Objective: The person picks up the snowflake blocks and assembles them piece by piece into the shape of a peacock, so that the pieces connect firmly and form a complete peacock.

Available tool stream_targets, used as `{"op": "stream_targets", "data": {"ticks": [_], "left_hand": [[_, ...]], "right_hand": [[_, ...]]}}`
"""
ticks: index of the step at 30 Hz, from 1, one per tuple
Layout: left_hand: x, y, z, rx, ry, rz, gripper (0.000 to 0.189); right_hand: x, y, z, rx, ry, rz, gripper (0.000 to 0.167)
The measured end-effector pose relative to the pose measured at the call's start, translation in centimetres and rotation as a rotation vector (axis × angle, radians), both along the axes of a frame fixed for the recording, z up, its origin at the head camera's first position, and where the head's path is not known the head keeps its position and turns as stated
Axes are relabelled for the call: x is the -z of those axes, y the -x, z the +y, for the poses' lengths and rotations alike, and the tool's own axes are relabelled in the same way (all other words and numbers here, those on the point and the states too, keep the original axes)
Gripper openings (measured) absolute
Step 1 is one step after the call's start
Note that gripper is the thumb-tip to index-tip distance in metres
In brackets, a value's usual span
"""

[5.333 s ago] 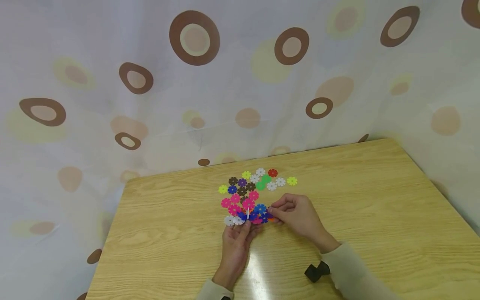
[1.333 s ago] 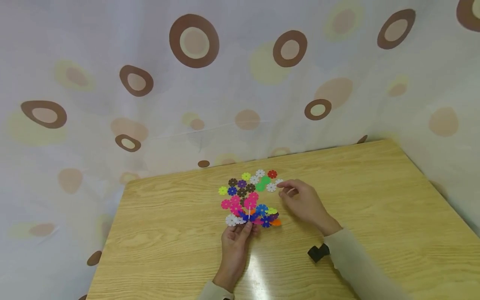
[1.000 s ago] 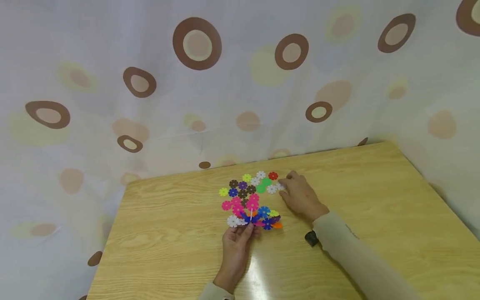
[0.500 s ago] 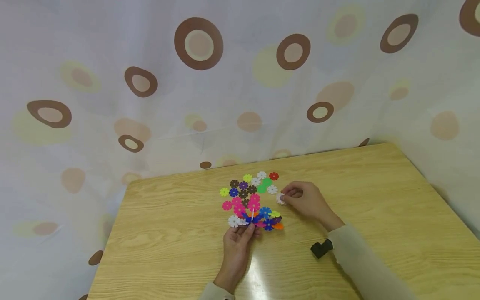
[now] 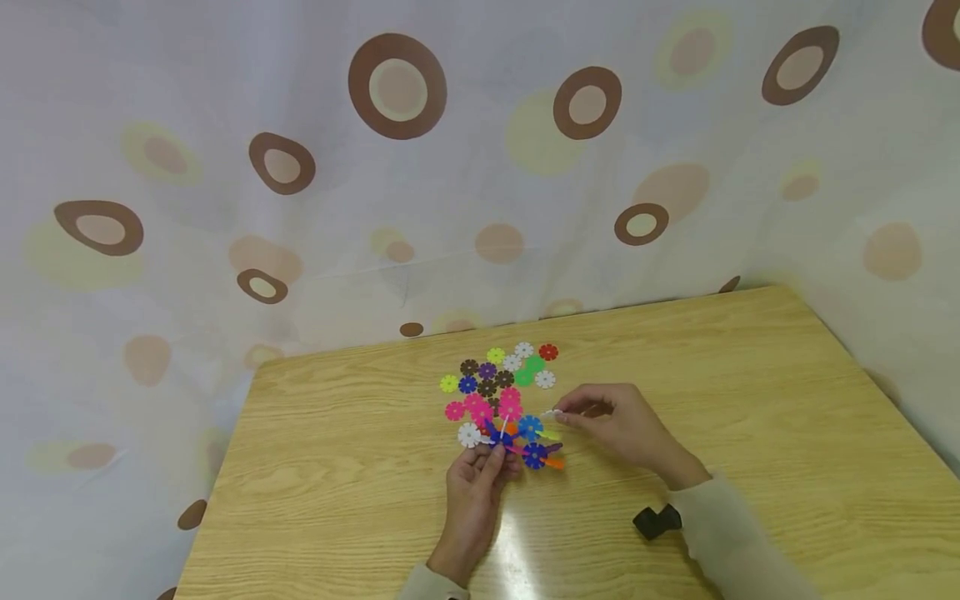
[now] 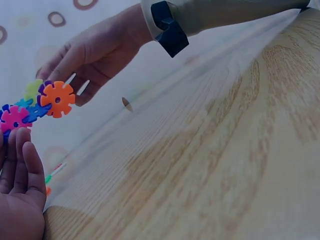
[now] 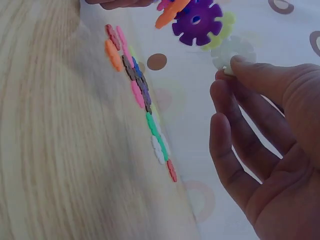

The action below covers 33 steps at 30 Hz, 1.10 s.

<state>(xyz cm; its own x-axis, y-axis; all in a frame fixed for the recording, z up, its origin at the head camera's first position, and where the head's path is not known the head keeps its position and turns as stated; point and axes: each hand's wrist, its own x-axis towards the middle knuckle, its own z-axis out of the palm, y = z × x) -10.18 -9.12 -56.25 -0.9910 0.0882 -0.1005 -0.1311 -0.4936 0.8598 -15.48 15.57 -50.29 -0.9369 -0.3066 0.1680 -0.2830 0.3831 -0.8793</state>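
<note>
My left hand [image 5: 472, 492] grips a joined cluster of plastic snowflake discs [image 5: 534, 455] just above the table, its thumb on a dark blue one. White, blue, pink, purple, yellow-green and orange discs make up the cluster. Between thumb and fingers, my right hand [image 5: 633, 427] pinches a single white snowflake disc [image 5: 552, 412], held edge-on beside the cluster's yellow-green disc [image 5: 550, 435]. In the right wrist view this white disc [image 7: 244, 49] overlaps the yellow-green one; whether they interlock I cannot tell. An orange disc [image 6: 62, 100] faces the left wrist view.
Loose snowflake discs lie flat behind the cluster: pink [image 5: 454, 411], brown [image 5: 487, 388], green [image 5: 534, 364], white [image 5: 545, 379], yellow [image 5: 448, 383] and red [image 5: 548, 352] among them. The wooden table [image 5: 322, 483] meets a patterned curtain [image 5: 450, 167] at the back.
The yellow disc from the far right of the table now appears on the cluster. After that, my right hand picked up a white disc at the right and brought it down to the cluster.
</note>
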Motion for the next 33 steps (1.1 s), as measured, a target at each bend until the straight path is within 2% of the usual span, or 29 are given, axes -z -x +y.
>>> {"op": "stream_targets", "data": {"ticks": [8,15,20,28,33], "left_hand": [[-0.3,-0.1,0.0,-0.007,-0.008,-0.046,0.012],[-0.5,0.0,-0.1,-0.008,-0.016,-0.057,0.012],[-0.6,0.0,0.0,-0.012,-0.028,-0.067,0.014],[-0.8,0.1,0.0,-0.011,-0.018,-0.079,0.015],[-0.5,0.0,0.0,-0.016,-0.002,-0.071,0.019]], "right_hand": [[0.1,-0.3,-0.1,-0.017,0.015,0.044,0.009],[0.9,0.0,-0.1,-0.044,-0.008,0.199,0.016],[1.3,0.1,-0.1,-0.043,-0.024,0.253,0.017],[0.8,-0.2,-0.4,-0.043,-0.108,0.341,0.022],[0.6,-0.5,-0.7,-0.057,-0.112,0.365,0.021]]}}
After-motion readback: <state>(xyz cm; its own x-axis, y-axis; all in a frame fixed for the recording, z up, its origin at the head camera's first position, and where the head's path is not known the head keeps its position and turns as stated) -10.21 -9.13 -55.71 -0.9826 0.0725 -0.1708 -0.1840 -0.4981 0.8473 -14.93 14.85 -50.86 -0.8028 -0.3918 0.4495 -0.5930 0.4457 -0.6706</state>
